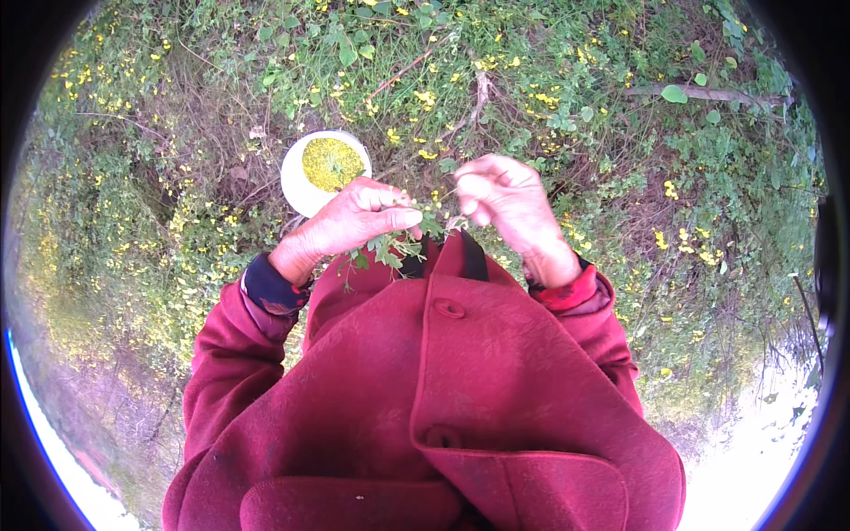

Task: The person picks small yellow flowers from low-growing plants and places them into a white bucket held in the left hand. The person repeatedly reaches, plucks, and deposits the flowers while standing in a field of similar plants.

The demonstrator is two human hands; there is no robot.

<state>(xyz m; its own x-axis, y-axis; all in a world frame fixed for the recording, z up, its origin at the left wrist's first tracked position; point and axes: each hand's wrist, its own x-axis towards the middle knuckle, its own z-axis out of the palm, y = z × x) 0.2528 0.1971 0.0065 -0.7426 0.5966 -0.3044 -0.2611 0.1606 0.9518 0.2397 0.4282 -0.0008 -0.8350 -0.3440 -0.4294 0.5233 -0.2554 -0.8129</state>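
Note:
My left hand (362,219) is closed on leafy green stems (392,249), which hang below its fingers in front of my red coat (465,372). A few small yellow flower heads (435,195) show beside the fingertips. Just to the right, my right hand (501,196) is bent, its fingertips drawn together near the stems; whether it pinches a thin stem or flower is too blurred to tell. Behind my left hand stands a white bucket (294,178), holding a heap of yellow flowers (331,159) with a green sprig on top.
Low green plants with small yellow blossoms (425,99) cover the ground all around. A dry branch (481,96) lies ahead of my hands, and a thicker stick (720,94) lies at the upper right. A thin reddish stem (402,72) slants through the grass.

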